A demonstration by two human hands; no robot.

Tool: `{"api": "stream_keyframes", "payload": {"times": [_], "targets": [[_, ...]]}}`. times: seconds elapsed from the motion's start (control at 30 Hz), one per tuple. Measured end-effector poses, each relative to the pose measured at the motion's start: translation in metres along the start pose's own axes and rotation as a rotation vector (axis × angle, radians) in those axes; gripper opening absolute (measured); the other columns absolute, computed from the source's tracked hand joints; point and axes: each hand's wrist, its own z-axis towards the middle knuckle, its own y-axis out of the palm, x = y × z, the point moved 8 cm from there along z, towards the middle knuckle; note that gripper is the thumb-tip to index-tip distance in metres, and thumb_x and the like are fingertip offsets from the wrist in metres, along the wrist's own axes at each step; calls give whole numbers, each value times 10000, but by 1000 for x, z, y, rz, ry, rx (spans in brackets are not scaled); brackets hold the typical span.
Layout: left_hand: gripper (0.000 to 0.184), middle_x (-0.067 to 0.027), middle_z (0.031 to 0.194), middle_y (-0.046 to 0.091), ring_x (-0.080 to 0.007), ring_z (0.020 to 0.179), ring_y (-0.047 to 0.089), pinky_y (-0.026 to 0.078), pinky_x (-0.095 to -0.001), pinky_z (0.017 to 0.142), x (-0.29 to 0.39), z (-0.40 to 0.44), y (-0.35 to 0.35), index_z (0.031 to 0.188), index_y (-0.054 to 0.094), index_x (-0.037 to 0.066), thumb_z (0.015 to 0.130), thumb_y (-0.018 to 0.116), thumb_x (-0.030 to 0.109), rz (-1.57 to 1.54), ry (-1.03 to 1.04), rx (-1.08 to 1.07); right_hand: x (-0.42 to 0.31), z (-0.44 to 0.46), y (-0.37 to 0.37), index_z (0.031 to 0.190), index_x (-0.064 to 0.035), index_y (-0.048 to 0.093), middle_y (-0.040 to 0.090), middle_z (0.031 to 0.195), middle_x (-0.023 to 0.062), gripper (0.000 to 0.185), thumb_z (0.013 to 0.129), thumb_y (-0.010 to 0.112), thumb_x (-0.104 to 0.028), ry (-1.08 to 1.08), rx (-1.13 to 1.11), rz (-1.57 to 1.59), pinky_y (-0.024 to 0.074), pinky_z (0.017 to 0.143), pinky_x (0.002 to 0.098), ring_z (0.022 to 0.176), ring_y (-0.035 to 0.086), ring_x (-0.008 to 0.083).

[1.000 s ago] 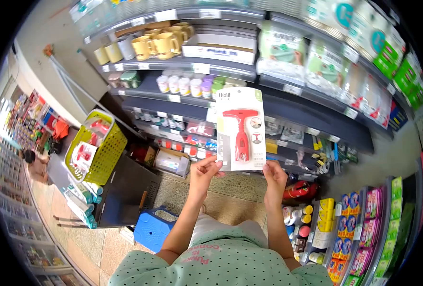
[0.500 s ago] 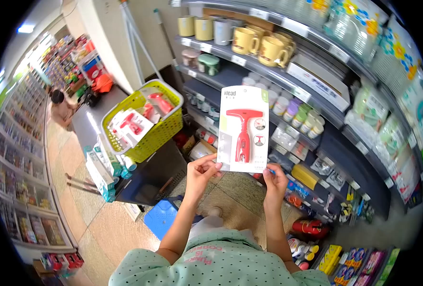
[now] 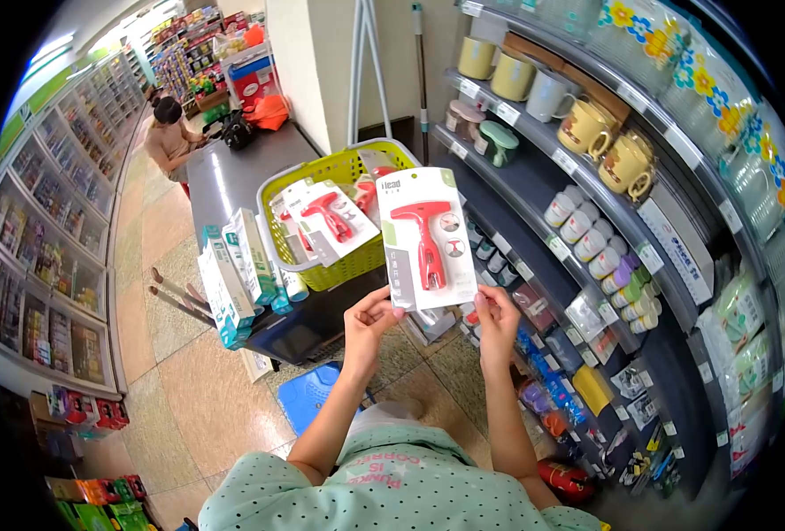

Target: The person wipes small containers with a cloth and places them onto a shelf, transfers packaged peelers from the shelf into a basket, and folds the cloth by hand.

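Observation:
Between my hands, upright in front of me, is a white carded package (image 3: 428,234) showing a red T-shaped tool; what kind of tool cannot be made out. My left hand (image 3: 370,323) pinches its lower left corner between thumb and fingers. At the lower right corner, my right hand (image 3: 496,319) grips the card's edge the same way. Behind the package stands a yellow-green basket (image 3: 322,277) on a dark counter. Similar red-tool packages (image 3: 330,221) lie in it, partly overlapped by the card I hold.
Shelves on the right hold mugs (image 3: 587,124), bottles and packets. Teal-and-white boxes (image 3: 224,288) stand at the counter's (image 3: 224,186) near end. A blue stool (image 3: 311,396) is on the floor below. Another person (image 3: 169,142) sits beyond the counter at left.
The view has swung left, so basket and counter appear further right. The package stays in both hands, and now overlaps the basket's right side in view.

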Motion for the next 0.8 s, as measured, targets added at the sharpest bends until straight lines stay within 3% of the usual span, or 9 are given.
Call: {"api": "stream_keyframes", "payload": {"times": [0.1, 0.2, 0.33, 0.53, 0.57, 0.8], "targets": [[412, -12, 825, 673, -69, 753, 607, 459, -205, 710, 2, 11, -25, 1195, 595, -35, 790, 672, -18, -56, -42, 104, 3, 11, 37, 1072, 27, 634, 631, 941, 32, 213, 912, 610, -112, 105, -56, 59, 422, 673, 205, 775, 541, 60], [431, 14, 821, 665, -50, 722, 579, 410, -170, 626, 4, 21, -42, 1229, 576, -17, 809, 671, 12, -77, -45, 138, 11, 17, 62, 1117, 27, 621, 632, 958, 36, 250, 916, 611, -121, 105, -114, 127, 440, 703, 213, 801, 552, 66], [438, 19, 807, 645, -51, 693, 552, 401, -169, 610, 5, 34, -56, 1237, 569, -15, 811, 667, 8, -121, -60, 229, 3, 10, 79, 1174, 19, 604, 650, 1014, 67, 301, 915, 615, -132, 137, -207, 100, 464, 803, 221, 894, 597, 99], [480, 3, 788, 620, -61, 674, 540, 401, -176, 585, -7, 61, -69, 1246, 535, -67, 797, 687, 6, -131, -52, 334, 8, -5, 65, 1143, -44, 640, 657, 988, 38, 283, 893, 642, -179, 157, -207, 40, 451, 749, 239, 893, 595, 96], [466, -9, 809, 671, -59, 675, 583, 393, -173, 585, -13, 68, -73, 1215, 560, -61, 781, 711, 17, -156, -19, 310, 7, -8, 62, 1134, -48, 646, 659, 983, 37, 279, 891, 646, -187, 138, -218, 30, 450, 748, 244, 889, 595, 95], [336, -51, 839, 689, -82, 689, 612, 395, -175, 557, -22, 87, -69, 1093, 601, -63, 795, 715, 41, -174, 24, 411, -3, -30, 34, 1084, -51, 672, 675, 942, 32, 252, 876, 658, -194, 128, -198, -35, 436, 772, 257, 876, 606, 112]]}}
